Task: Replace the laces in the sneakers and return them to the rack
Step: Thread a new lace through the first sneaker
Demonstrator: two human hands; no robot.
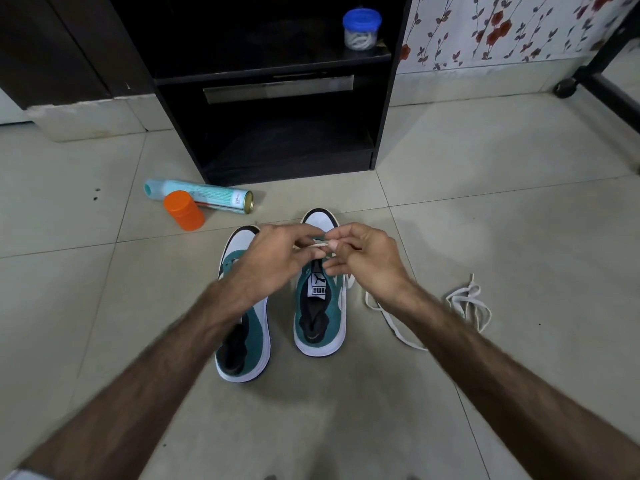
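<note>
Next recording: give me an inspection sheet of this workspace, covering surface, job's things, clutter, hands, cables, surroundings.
Surface: pale tiled floor, a few dark specks.
Job's things: two teal-and-white sneakers side by side, toes toward the black rack; one white lace worked at the right sneaker, its tail trailing on the floor; a loose lace lies to the right.
Clutter: spray can on its side, orange container against it.
Hands: left hand and right hand both pinch the lace above the right sneaker.
Cables: nothing seen.
Surroundings: blue-lidded jar on the rack shelf; floral wall; castor of a dark frame.
</note>
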